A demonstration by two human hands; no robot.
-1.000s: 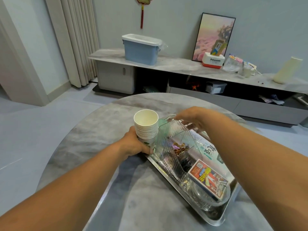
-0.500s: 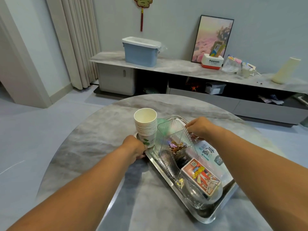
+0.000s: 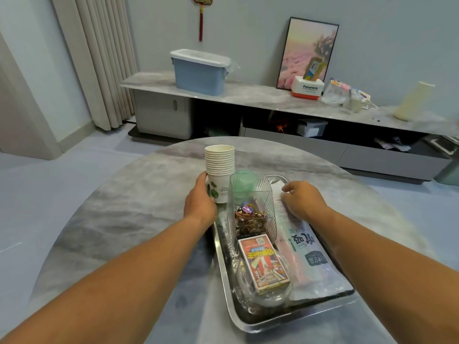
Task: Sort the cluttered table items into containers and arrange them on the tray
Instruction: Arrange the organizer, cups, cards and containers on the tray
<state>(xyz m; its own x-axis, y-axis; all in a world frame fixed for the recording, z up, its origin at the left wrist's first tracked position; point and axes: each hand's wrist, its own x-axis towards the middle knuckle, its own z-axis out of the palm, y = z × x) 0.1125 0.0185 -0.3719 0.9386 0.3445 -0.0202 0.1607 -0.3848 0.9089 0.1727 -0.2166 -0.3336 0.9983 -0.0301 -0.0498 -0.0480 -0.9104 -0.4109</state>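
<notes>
Shiny metal makes the tray point(image 3: 224, 266), and almost everything already sits on it. The left hand point(image 3: 200, 202) wraps its fingers around the bottom of the stack of paper cups point(image 3: 219, 170), which stands at the tray's far left corner. I think the cups should be set down straight and slowly, then let go, so the tall stack does not tip. The cups are white with a green leaf on the lowest one. The right hand point(image 3: 301, 201) rests loose and flat on the plastic packet point(image 3: 306, 254) along the tray's right side. The clear ribbed box point(image 3: 250, 194) stands in the tray's middle.
</notes>
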